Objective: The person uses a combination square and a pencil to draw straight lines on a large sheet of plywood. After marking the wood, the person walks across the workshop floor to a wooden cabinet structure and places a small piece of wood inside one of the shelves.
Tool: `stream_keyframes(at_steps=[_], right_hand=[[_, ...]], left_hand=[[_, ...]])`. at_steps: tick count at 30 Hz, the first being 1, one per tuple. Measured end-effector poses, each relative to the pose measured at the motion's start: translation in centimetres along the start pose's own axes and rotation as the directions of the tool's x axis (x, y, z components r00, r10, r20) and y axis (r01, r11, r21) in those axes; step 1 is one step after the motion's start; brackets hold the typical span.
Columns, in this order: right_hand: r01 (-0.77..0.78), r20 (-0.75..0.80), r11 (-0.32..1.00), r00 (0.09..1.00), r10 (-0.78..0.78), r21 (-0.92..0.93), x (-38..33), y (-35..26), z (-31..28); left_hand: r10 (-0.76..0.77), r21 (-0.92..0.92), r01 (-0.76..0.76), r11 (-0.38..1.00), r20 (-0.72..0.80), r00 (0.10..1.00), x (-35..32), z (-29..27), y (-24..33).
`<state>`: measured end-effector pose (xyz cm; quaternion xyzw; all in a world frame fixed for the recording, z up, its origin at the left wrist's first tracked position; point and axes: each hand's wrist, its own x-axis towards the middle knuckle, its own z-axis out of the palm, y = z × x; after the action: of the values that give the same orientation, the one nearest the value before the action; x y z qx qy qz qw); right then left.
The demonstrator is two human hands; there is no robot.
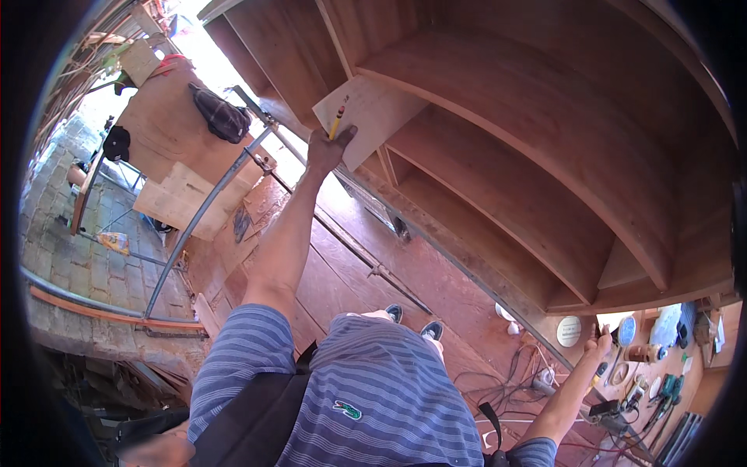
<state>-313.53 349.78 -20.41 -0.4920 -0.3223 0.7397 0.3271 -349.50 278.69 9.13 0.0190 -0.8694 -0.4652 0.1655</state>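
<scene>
My left hand (325, 149) is stretched out in front of me and presses a small light plywood piece (377, 117) against the upright of a large wooden shelf unit (545, 140). The same hand pinches a yellow pencil (338, 117) against the piece. My right hand (600, 344) reaches out low on the right, at the bottom corner of the shelf unit, close to a white disc (569, 331) and a blue round thing (627, 331). Its fingers are too small to show whether they hold anything.
Tools, tape rolls and a green power tool (668, 387) lie on a surface at the lower right, with cables (513, 381) on the red wooden floor (342, 272). A metal frame (202, 210), plywood sheets (175, 198) and a brick pavement (70, 257) are on the left.
</scene>
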Motion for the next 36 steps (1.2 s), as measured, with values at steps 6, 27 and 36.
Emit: stream_keyframes(at_steps=[6, 27, 36], right_hand=[[-0.061, 0.01, 0.996, 0.998, 0.06, 0.071, -2.4, -0.8, -0.5], [-0.005, 0.009, 0.997, 1.0, 0.006, -0.072, -5.9, -0.5, -0.5], [-0.086, 0.009, 0.992, 0.996, 0.087, -0.096, -7.4, 2.8, -2.5]], left_hand=[[0.084, -0.034, -0.083, 0.996, 0.038, 0.996, 0.3, -0.3, -1.7], [0.067, -0.009, -0.066, 0.998, 0.143, 0.987, 1.1, 0.0, -2.5], [-0.012, 0.1, -0.005, 0.995, 0.161, 0.987, 0.2, -1.1, -2.4]])
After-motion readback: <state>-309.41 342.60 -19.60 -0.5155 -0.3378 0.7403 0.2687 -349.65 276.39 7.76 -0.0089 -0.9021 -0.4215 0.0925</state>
